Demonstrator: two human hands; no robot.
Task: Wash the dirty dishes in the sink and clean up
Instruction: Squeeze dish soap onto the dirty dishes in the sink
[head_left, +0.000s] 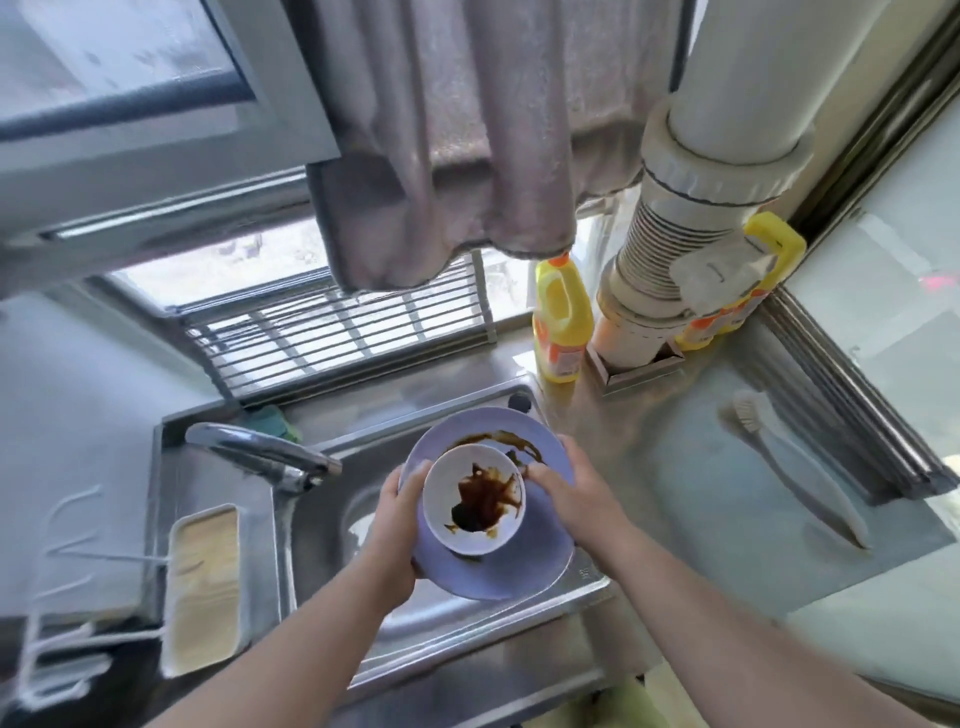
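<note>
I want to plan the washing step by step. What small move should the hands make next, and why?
Probably lower the stack into the steel sink. The left hand and right hand hold the purple round plate above the basin, the white sauce-stained bowl rests on it, and the chrome tap shows no running water.

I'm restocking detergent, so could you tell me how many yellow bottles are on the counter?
2: one yellow bottle left of the white pipe, another right of it, largely hidden behind. More could be hidden.

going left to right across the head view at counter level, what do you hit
tray → faucet → left hand → white bowl → right hand → scrub brush
</note>
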